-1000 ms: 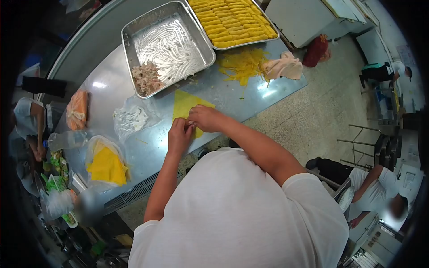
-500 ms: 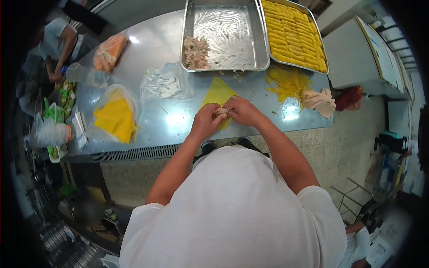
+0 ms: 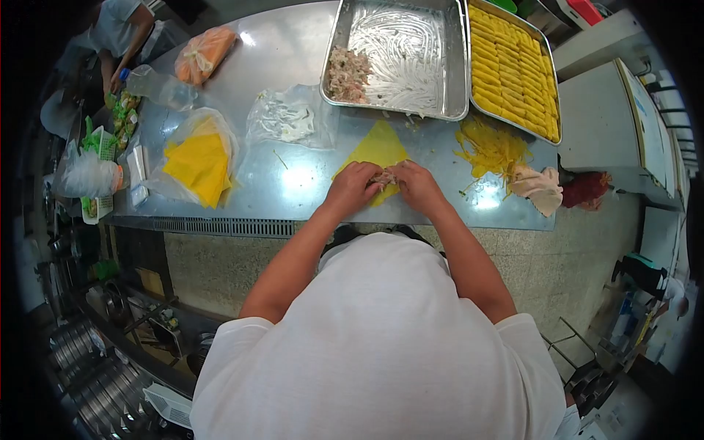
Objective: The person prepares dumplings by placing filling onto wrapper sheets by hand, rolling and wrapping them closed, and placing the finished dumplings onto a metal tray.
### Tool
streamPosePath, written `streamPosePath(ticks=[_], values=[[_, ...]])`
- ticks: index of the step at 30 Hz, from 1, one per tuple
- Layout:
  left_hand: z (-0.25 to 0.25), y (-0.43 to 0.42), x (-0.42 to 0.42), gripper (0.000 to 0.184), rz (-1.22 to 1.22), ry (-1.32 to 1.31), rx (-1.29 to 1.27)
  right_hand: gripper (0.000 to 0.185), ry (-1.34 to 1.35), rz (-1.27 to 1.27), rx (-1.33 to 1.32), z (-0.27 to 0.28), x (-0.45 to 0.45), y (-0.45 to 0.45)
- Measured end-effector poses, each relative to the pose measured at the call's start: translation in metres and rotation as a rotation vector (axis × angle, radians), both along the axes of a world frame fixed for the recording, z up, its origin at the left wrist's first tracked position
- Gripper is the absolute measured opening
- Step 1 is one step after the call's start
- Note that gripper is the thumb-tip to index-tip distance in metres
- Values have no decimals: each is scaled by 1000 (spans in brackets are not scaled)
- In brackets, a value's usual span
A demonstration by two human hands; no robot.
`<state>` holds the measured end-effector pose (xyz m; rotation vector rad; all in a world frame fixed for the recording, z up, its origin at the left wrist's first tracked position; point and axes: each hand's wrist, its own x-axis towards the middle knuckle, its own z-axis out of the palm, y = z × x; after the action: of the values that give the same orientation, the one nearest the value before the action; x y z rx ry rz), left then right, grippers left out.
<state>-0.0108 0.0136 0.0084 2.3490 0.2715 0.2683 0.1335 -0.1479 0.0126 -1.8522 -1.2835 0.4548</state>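
Observation:
On the steel table lies a yellow wrapper sheet (image 3: 383, 139), its pointed corner turned away from me. Across its near part is a small strip of minced meat filling (image 3: 383, 177). My left hand (image 3: 355, 188) pinches the left end of the filling, fingers curled. At the right end, my right hand (image 3: 419, 188) pinches it the same way. Just beyond stands a deep metal tray (image 3: 400, 62), with a heap of the same filling (image 3: 348, 73) in its left corner. My fingers partly hide the filling and the near part of the wrapper.
A second tray (image 3: 555, 103) holds rows of yellow rolls. Yellow scraps (image 3: 493, 149) and a cloth (image 3: 537, 188) lie at the right. Leftward are a smeared plastic bag (image 3: 282, 119), stacked yellow wrappers (image 3: 196, 165), a bottle (image 3: 163, 88) and an orange bag (image 3: 205, 56). Another person (image 3: 121, 33) is at the far left.
The camera view has shifted, so the table appears moved to the right and up. My hands have drawn slightly apart along the filling, which now sits lower against the wrapper.

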Motion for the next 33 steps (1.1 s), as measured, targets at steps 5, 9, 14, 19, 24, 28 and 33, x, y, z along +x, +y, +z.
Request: streamPosePath(ticks=[5, 9, 14, 19, 24, 28, 33], values=[[15, 9, 4, 32, -152, 58, -20, 31, -126, 59, -230, 9, 2, -4], [17, 5, 6, 24, 23, 40, -258, 25, -57, -68, -98, 15, -4, -6], [-1, -3, 9, 23, 7, 26, -27, 14, 50, -148, -21, 4, -12, -8], [11, 7, 9, 29, 53, 134, -342, 10, 118, -217, -108, -1, -12, -16], [11, 11, 12, 36, -210, 12, -39, 11, 176, -289, -119, 2, -12, -15], [12, 6, 13, 41, -255, 147, 58, 11, 190, -250, -130, 9, -13, -15], [15, 15, -3, 30, -8, -82, -238, 12, -8, -246, -97, 20, 7, -4]])
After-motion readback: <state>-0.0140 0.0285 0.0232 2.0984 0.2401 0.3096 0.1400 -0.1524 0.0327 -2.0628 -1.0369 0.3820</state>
